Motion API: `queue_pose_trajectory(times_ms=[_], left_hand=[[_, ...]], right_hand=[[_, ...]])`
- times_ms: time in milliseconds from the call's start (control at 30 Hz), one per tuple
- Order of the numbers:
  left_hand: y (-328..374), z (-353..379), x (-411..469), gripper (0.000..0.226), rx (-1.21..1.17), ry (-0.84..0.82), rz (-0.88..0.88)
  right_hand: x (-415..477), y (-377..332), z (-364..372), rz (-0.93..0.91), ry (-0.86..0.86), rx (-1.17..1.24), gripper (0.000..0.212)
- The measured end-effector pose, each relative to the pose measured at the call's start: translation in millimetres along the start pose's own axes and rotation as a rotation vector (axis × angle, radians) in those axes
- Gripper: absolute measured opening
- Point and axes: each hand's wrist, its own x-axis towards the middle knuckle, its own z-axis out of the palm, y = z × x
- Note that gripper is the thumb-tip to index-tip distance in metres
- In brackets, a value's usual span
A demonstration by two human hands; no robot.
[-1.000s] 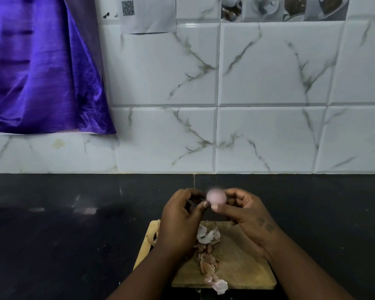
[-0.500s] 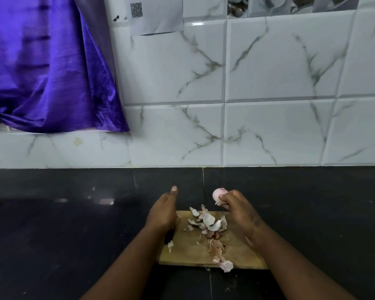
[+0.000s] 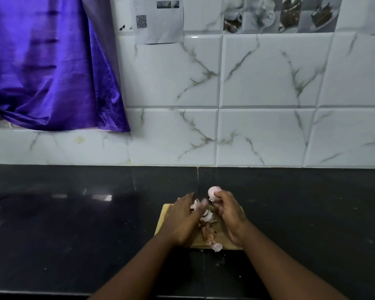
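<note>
A small wooden cutting board [image 3: 164,219] lies on the black counter, near its front. My right hand [image 3: 227,210] grips a peeled pale pink onion [image 3: 213,191] above the board's far edge. My left hand [image 3: 183,220] lies over the board with its fingers stretched toward a pile of onion skins [image 3: 208,231] at the board's middle; the fingertips are blurred among the skins. One loose skin [image 3: 216,247] hangs over the board's near edge.
The black stone counter [image 3: 74,224] runs left and right of the board. White marble-pattern tiles [image 3: 258,131] form the back wall. A purple cloth [image 3: 48,61] hangs at the upper left, and a paper with a QR code [image 3: 158,20] is stuck on the wall.
The two hands held the onion together; now the left hand has let go and swept right onto the skins on the board. The right hand keeps the onion. The view has pulled back.
</note>
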Motion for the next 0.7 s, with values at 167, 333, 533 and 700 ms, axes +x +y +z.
queue_pose_trajectory(times_ms=[167, 333, 533, 700], left_hand=[[-7.2, 10.0, -27.3, 0.137, 0.563, -0.137, 0.153], [-9.0, 14.9, -9.8, 0.118, 0.533, -0.047, 0.074], [-14.0, 17.1, 10.4, 0.110, 0.391, 0.001, 0.024], [-8.0, 18.1, 14.6, 0.109, 0.204, 0.075, -0.032]], right_hand=[[3.7, 4.0, -7.3, -0.021, 0.056, 0.081, 0.045], [4.3, 4.7, -10.2, -0.053, 0.071, 0.168, 0.017], [6.6, 7.4, -4.1, -0.063, 0.040, 0.043, 0.028], [17.2, 1.4, 3.3, -0.027, -0.037, -0.073, 0.029]])
